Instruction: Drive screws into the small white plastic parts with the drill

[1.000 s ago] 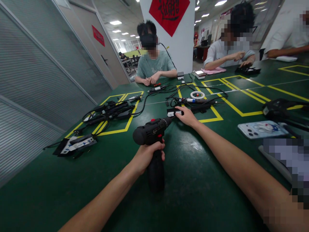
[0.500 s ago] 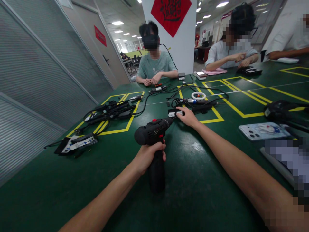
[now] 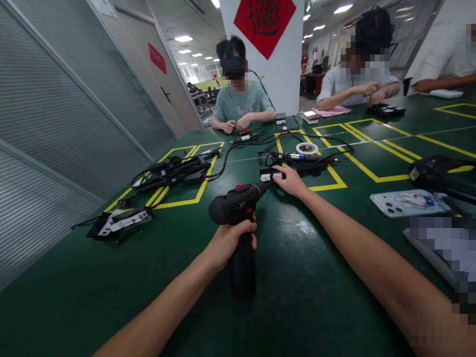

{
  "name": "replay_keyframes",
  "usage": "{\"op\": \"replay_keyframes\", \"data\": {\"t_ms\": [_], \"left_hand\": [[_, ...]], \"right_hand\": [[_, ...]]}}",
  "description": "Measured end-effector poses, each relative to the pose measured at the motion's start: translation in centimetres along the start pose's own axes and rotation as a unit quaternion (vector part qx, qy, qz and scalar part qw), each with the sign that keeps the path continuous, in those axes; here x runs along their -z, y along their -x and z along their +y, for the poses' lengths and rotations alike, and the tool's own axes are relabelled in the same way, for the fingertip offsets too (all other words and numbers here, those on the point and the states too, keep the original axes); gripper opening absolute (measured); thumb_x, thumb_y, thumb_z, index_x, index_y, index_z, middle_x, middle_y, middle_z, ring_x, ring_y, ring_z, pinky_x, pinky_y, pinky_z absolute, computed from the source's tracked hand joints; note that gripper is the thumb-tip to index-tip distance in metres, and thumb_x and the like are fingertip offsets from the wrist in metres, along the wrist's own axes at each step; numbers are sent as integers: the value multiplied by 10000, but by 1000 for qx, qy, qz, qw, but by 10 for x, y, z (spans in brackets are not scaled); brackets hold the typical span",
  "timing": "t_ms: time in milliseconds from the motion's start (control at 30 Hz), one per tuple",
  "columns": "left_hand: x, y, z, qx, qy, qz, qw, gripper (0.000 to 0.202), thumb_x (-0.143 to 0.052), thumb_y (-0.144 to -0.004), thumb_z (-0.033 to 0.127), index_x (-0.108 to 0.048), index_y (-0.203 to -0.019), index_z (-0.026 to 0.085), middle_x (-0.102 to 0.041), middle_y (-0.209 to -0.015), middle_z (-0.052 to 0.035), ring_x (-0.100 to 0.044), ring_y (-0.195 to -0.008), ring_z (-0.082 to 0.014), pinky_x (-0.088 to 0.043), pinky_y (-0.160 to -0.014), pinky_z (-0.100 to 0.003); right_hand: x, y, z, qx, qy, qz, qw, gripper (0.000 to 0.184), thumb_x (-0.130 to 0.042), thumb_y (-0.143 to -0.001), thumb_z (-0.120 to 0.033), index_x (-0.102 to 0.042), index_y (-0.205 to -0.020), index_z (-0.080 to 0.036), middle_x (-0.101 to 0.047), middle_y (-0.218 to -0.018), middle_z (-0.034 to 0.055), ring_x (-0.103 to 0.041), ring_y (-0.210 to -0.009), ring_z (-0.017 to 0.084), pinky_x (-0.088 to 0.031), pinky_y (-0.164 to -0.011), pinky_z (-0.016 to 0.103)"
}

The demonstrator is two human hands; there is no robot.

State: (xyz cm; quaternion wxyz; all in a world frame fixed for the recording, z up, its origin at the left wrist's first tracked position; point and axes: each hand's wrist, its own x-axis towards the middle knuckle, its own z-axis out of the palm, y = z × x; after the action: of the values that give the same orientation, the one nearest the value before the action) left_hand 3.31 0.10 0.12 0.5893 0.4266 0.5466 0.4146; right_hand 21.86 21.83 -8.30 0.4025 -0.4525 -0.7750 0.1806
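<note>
The left hand has its fingers clamped around the handle of a black power drill, which points away from the person above the green surface. Just ahead of the chuck, a small dark piece with a white label lies on the surface, and the right hand has its fingers at its right end; whether they pinch it or merely press it down, one cannot tell.

Working well here likely calls for a straight wrist behind the drill, the bit in line with its mark, and light, even trigger pressure. The right hand does best to hold the piece firmly, fingertips clear of the bit, since they sit very near it; a slip or twist could reach them.

The bit's tip is too small and dark to follow, so contact with the piece is uncertain. The trigger finger is hidden behind the handle, and the handle's dark foot blends into shadow, leaving unclear whether it rests on the surface.
</note>
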Motion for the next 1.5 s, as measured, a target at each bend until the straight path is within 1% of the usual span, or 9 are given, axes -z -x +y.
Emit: {"op": "replay_keyframes", "data": {"t_ms": [67, 200, 367, 567, 800, 1000, 1200, 1500], "left_hand": [[0, 0, -1, 2, -4, 0, 1000, 219, -662, -723, 259, -596, -903, 153, -599, -662, -1, -583, -505, -141, -427, -530, -255], [0, 0, -2, 7, 3, 4, 1000, 225, -672, -715, 270, -601, -895, 154, -605, -651, -4, -579, -500, -147, -431, -539, -265], [1, -1, -3, -3, -4, -2, 1000, 218, -663, -730, 274, -600, -902, 156, -574, -614, 11, -578, -507, -155, -421, -541, -266], [2, 0, -4, -8, -13, -5, 1000, 200, -642, -757, 263, -584, -917, 157, -578, -676, 8, -578, -518, -140, -418, -548, -262], [2, 0, -3, -10, -17, -9, 1000, 199, -638, -763, 260, -577, -920, 154, -577, -698, 7, -578, -524, -136, -419, -554, -264], [1, 0, -2, -5, -19, -5, 1000, 201, -640, -757, 263, -576, -917, 161, -554, -629, 22, -570, -515, -141, -414, -543, -259], [0, 0, -2, 9, -18, 1, 1000, 206, -637, -747, 268, -577, -909, 157, -558, -594, 19, -568, -510, -144, -416, -542, -257], [1, -1, -3, -4, -20, -4, 1000, 210, -643, -749, 263, -583, -917, 154, -586, -636, 6, -571, -510, -141, -414, -536, -259]], "right_hand": [[0, 0, 0, 1, 1, 1, 1000, 441, -584, -866, -301, -645, -1284, -176, -648, -1162, 104, -627, -1028, 229, -461, -994, 347], [0, 0, -1, 1, 0, 2, 1000, 433, -587, -863, -294, -647, -1278, -188, -648, -1154, 97, -627, -1017, 222, -462, -994, 346], [0, 0, -1, 2, 0, 3, 1000, 433, -588, -861, -293, -648, -1278, -192, -648, -1155, 96, -625, -1025, 227, -460, -1000, 351], [0, 0, -1, 8, -1, 4, 1000, 429, -582, -864, -289, -650, -1271, -174, -650, -1149, 102, -627, -1026, 231, -463, -988, 345], [1, 1, -1, 6, 2, 4, 1000, 430, -585, -863, -297, -649, -1273, -184, -651, -1151, 99, -629, -1017, 230, -466, -983, 350], [0, 1, 0, 8, -2, 3, 1000, 431, -587, -864, -293, -649, -1276, -183, -651, -1161, 98, -626, -1030, 229, -462, -985, 345], [-1, 1, 0, 4, 2, 5, 1000, 430, -585, -864, -297, -652, -1273, -183, -651, -1142, 96, -631, -999, 225, -469, -970, 337], [-1, 0, 1, 5, 0, 5, 1000, 436, -586, -863, -302, -649, -1278, -183, -648, -1143, 101, -633, -1003, 232, -470, -970, 347]]}}
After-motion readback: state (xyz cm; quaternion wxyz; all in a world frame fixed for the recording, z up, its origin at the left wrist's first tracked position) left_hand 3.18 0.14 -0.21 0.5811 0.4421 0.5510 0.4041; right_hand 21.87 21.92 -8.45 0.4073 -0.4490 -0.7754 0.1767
